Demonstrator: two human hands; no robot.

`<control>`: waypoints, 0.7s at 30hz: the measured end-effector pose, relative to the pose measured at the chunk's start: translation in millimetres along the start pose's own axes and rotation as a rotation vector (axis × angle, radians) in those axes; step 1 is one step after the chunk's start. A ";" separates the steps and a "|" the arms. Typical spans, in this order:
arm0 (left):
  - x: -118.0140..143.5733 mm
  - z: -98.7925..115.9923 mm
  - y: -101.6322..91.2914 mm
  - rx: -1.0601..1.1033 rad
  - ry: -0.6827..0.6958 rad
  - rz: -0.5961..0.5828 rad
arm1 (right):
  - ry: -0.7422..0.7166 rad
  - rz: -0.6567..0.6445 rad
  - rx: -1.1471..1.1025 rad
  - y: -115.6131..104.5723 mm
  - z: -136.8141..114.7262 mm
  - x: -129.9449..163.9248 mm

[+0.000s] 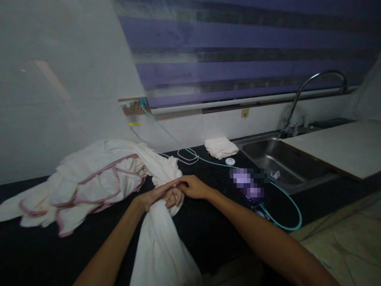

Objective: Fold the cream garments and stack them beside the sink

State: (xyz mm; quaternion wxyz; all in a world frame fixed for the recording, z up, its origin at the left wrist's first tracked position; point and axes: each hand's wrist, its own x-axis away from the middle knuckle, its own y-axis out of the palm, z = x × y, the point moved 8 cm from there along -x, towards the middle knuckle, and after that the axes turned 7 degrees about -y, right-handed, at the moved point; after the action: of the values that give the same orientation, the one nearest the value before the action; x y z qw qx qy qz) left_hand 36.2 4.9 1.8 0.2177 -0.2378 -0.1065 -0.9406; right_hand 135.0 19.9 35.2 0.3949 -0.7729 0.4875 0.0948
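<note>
Cloth: pale cream fabric with pink-trimmed edges (98,178), heaped at centre left of the frame on the dark countertop (208,222); one length runs from the heap through both hands and hangs off the front edge at bottom centre.
Left hand: (156,195), centre of frame, fingers closed around the gathered cloth.
Right hand: (193,186), just right of the left and touching it, fingertips pinching the same fold.
Folded cloth: small cream bundle (220,147), upper centre, well apart from the hands, just left of the sink (279,163).
Tap: curved metal spout (315,89), upper right, over the sink.
Cable: teal lead (285,198) from a wall socket (135,107) across the counter, looping at right of centre, near a blurred-out device (248,182).
Board: pale panel (339,147), right edge, partly over the sink.
Risk: the hanging length looks heavy enough to slide off the counter if the grip loosens; dragging the heap rightward could snag the cable.
Writing: none legible; no brand visible.
</note>
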 end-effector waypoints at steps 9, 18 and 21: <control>11.7 -1.0 11.0 -0.018 0.027 -0.049 | 0.130 0.200 -0.585 7.2 -13.4 -10.1; 33.8 -6.3 -67.3 0.256 0.110 0.348 | 0.285 -0.066 -1.034 41.6 -33.8 2.5; 36.5 3.0 -68.2 0.257 0.193 0.547 | 0.311 -0.259 -1.075 51.8 -45.3 8.2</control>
State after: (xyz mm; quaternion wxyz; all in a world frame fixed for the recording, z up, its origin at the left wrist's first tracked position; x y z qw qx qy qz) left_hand -22.9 52.9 15.9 0.4999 -0.1377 -0.1357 -0.8442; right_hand 85.5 -28.5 34.4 -0.1217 -0.9233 0.3244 0.1656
